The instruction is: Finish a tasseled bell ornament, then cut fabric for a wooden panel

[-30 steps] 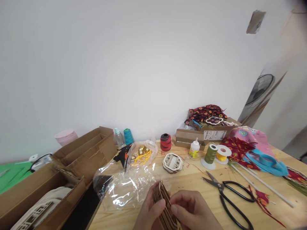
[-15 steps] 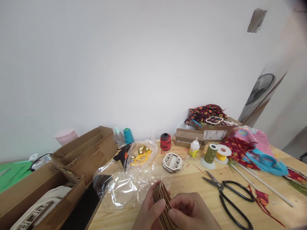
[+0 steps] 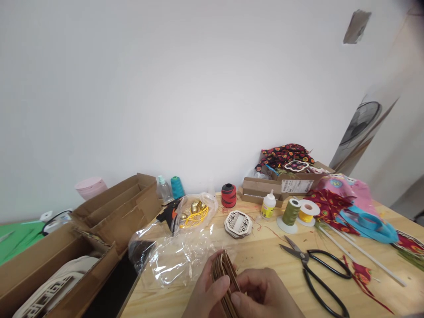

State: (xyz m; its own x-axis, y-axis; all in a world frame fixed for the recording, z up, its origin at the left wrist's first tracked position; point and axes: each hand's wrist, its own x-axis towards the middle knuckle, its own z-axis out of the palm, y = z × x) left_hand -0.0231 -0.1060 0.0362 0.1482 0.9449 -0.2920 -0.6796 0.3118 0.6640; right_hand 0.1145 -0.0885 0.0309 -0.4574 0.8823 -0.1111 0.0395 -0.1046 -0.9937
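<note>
At the bottom centre, my left hand (image 3: pixel 208 291) is closed around a stack of thin brown wooden pieces (image 3: pixel 223 269) held on edge. The thumb and fingers of my right hand (image 3: pixel 261 293) pinch the right side of the same stack; its lower end runs out of the frame. Beyond my hands a small pile of pale octagonal cut-out pieces (image 3: pixel 238 223) lies on the wooden table (image 3: pixel 265 251). Crumpled clear plastic (image 3: pixel 175 260) is just left of my left hand. Black-handled scissors (image 3: pixel 306 256) lie open to the right of my right hand.
Cardboard boxes (image 3: pixel 112 212) stand at the left, one holding pale cut-out pieces (image 3: pixel 54 287). Behind are a bag with golden bells (image 3: pixel 195 212), a red-black spool (image 3: pixel 228 195), a glue bottle (image 3: pixel 268 204), and green (image 3: pixel 291 214) and yellow spools (image 3: pixel 307 212). Fabric (image 3: pixel 331 203) and white sticks (image 3: pixel 367 256) are right.
The pieces at the top of the stack have fanned slightly apart. The fingers of my right hand have shifted a little to the left along it.
</note>
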